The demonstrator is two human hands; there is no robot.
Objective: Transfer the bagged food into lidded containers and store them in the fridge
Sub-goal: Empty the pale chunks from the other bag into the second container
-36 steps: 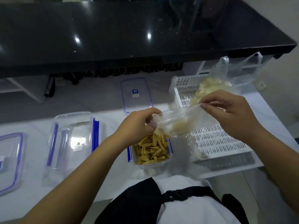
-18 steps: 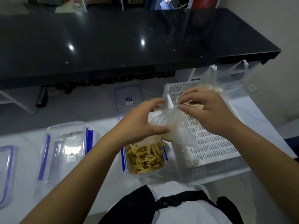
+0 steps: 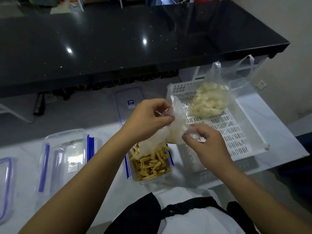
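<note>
1. Clear, crumpled plastic fills the middle of the view: an emptied bag (image 3: 170,130) held between both hands just above the filled container (image 3: 149,164).
2. The left hand (image 3: 148,119) has its fingers (image 3: 164,118) curled and pinching the bag's upper end, close to the near-left corner of the white basket (image 3: 236,132).
3. The right hand (image 3: 206,144) has its fingers (image 3: 192,136) curled too, pinching the bag's lower right edge.
4. The filled container stands open on the white bench (image 3: 108,179), with blue clips on its sides, and holds yellow stick-shaped food (image 3: 150,165); the bag's loose lower end hangs over its far end.
5. Its lid (image 3: 129,103), clear with a blue rim, lies flat on the bench beyond the left hand.
6. A second bag (image 3: 209,100), full of pale food, rests in the far part of the basket with its handles standing up.
7. An empty container (image 3: 65,157) with blue clips sits on the bench well to the left, and another blue-rimmed lid (image 3: 5,186) lies at the left edge.
8. A glossy black counter (image 3: 135,39) runs across behind the bench.
</note>
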